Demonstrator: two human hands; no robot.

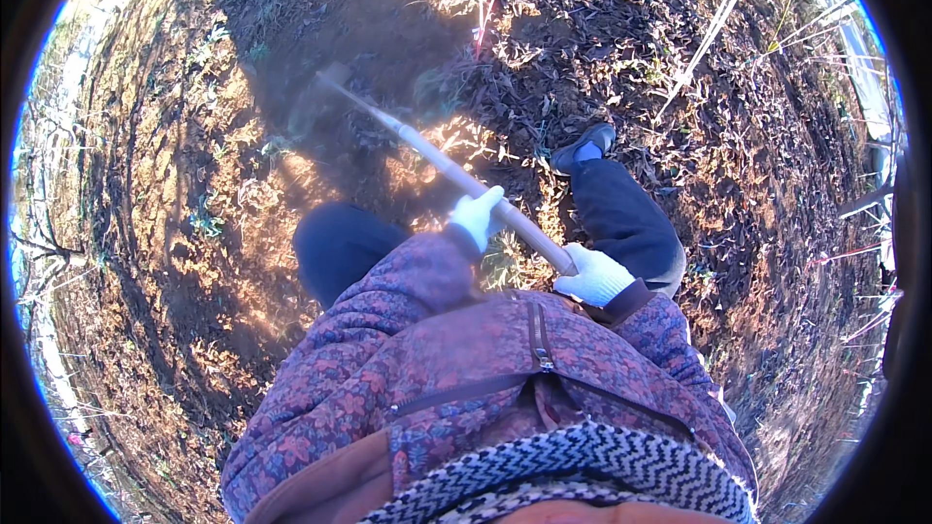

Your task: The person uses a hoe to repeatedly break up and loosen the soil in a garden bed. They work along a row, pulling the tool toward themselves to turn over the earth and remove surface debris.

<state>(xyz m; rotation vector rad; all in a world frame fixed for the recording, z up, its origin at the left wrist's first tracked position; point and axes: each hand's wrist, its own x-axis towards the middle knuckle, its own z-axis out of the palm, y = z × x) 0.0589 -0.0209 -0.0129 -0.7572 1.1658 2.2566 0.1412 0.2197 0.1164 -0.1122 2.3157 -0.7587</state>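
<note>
Both my hands wear white knit gloves and grip the long wooden handle [444, 162] of what looks like a hoe. My left hand [477, 217] is wrapped around the middle of the shaft. Close to my body, my right hand [593, 275] holds the butt end. The shaft slants away from me to the upper left. Its far end, the tool head [335, 74], is blurred and lies in my shadow at the soil, so its exact shape and whether it touches the ground cannot be told.
Brown soil [182, 269] with small green weeds [206, 222] spreads on the left. Dry leaves [626, 36] cover the ground ahead and right. Thin pale strings or stalks [710, 33] rise at the upper right. My right shoe [582, 147] stands on the leaf litter.
</note>
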